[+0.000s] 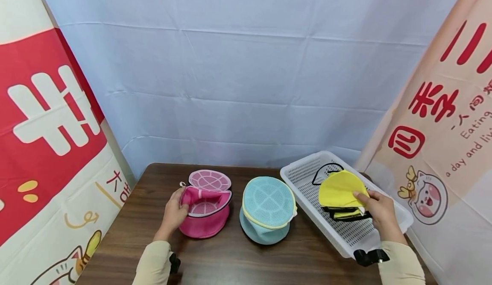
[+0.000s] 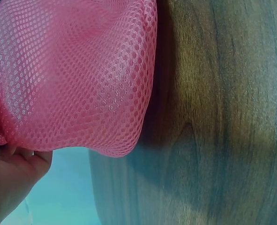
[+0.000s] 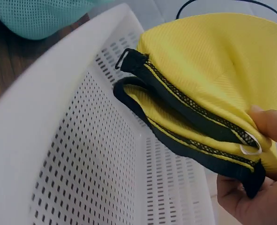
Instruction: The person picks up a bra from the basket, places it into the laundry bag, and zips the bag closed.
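My left hand (image 1: 175,211) grips the rim of a pink mesh laundry bag (image 1: 205,226) on the left of the table. The bag's top gapes, and its netting (image 2: 82,79) fills much of the left wrist view. Over the white basket (image 1: 286,174), my right hand (image 1: 380,214) pinches the edge of a yellow bag (image 1: 340,189) with a black-trimmed zip. This bag hangs folded and partly unzipped in the right wrist view, thumb on top and fingers beneath. A round pink mesh panel (image 1: 209,179) shows behind the pink bag; I cannot tell whether they are joined.
Between the hands stands a light-blue mesh bag (image 1: 268,201) with yellow trim and a wider blue base. A thin black loop (image 1: 320,174) shows in the basket behind the yellow bag. Pale cloth (image 1: 238,84) hangs behind the brown table (image 1: 307,263), with printed cloths at both sides.
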{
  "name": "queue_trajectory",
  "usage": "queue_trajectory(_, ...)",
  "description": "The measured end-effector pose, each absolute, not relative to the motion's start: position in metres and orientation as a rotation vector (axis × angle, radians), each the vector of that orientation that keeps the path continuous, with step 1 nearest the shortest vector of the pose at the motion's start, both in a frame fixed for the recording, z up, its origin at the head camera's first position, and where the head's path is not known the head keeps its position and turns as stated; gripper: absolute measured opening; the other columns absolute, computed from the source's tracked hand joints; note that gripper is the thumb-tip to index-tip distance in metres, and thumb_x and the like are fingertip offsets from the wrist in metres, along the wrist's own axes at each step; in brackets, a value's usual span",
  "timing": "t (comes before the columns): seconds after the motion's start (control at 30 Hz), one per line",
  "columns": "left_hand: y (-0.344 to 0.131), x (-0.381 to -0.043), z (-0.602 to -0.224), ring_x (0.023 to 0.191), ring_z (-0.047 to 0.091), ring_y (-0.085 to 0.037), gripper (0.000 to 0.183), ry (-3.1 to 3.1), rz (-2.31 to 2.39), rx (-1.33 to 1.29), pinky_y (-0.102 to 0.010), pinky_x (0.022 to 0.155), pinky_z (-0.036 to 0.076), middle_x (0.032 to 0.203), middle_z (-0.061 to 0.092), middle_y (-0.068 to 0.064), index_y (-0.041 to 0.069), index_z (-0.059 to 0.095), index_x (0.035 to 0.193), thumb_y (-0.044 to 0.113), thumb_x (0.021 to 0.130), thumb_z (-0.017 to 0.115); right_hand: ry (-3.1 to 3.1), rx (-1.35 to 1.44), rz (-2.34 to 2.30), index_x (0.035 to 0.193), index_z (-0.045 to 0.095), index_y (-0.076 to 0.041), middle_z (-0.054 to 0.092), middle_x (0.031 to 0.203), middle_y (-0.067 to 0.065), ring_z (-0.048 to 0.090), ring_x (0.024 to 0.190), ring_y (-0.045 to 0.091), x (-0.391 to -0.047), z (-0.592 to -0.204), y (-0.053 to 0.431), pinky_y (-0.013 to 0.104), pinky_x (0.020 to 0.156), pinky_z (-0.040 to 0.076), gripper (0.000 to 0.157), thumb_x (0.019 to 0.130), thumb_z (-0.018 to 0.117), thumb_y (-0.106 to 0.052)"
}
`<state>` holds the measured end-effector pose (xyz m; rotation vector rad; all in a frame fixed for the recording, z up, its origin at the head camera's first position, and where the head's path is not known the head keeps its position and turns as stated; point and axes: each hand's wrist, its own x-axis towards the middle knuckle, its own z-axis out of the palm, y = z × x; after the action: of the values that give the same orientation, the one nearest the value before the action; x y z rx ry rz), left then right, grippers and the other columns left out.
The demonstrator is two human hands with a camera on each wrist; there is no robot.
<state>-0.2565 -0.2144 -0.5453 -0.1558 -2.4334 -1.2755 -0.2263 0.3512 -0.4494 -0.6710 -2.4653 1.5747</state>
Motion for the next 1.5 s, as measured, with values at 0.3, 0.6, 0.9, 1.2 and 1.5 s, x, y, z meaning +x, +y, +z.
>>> queue_trajectory(0.3, -0.216, -0.257, -0.546, 0.124, 0.038, -0.037, 0.06, -2.468, -1.305, -0.124, -0.046, 0.101, 0.028, 0.134, 0.042, -0.025, -0.009, 0.043, 0.132, -0.011, 0.073, 0.054, -2.25, -0.584, 1.678, 0.116, 0.061, -0.004, 0.058, 0.101, 0.01, 0.055, 0.077, 0.013, -0.257, -0.5, 0.379, 0.023, 0.059, 0.049, 0.047, 0.079, 0.075, -0.03)
queue_trajectory(0.6, -0.215, -0.256, -0.544, 0.123, 0.041, -0.033, 0.051, -2.413, -1.408, -0.115, -0.045, 0.099, 0.03, 0.133, 0.046, -0.021, -0.004, 0.05, 0.13, -0.003, 0.079, 0.055, -2.336, -0.547, 1.628, 0.129, 0.044, 0.01, 0.052, 0.1, 0.004, 0.05, 0.073, 0.001, -0.23, -0.448, 0.326, 0.016, 0.062, 0.045, 0.061, 0.087, 0.065, -0.029)
queue_trajectory(0.9, -0.213, -0.253, -0.543, 0.118, 0.045, -0.035, 0.051, -2.331, -1.408, -0.16, -0.045, 0.096, 0.033, 0.128, 0.05, -0.021, -0.001, 0.054, 0.127, 0.003, 0.076, 0.054, -2.306, -0.529, 1.651, 0.116, 0.05, 0.005, 0.049, 0.091, -0.001, 0.047, 0.076, 0.007, -0.232, -0.448, 0.308, 0.019, 0.062, 0.042, 0.048, 0.089, 0.061, -0.033)
queue_trajectory(1.2, -0.215, -0.254, -0.542, 0.122, 0.041, -0.037, 0.055, -2.415, -1.425, -0.129, -0.049, 0.099, 0.03, 0.133, 0.045, -0.023, -0.004, 0.05, 0.13, -0.006, 0.075, 0.054, -2.254, -0.46, 1.718, 0.107, 0.051, 0.002, 0.049, 0.086, -0.004, 0.046, 0.069, 0.005, -0.236, -0.442, 0.293, 0.019, 0.058, 0.042, 0.037, 0.088, 0.063, -0.027)
queue_trajectory(1.5, -0.218, -0.254, -0.539, 0.122, 0.039, -0.035, 0.059, -2.47, -1.416, -0.116, -0.047, 0.099, 0.03, 0.135, 0.044, -0.02, -0.002, 0.049, 0.132, -0.01, 0.073, 0.055, -2.257, -0.441, 1.784, 0.099, 0.052, 0.001, 0.051, 0.078, -0.002, 0.046, 0.058, 0.007, -0.237, -0.447, 0.276, 0.023, 0.047, 0.041, 0.028, 0.087, 0.065, -0.021)
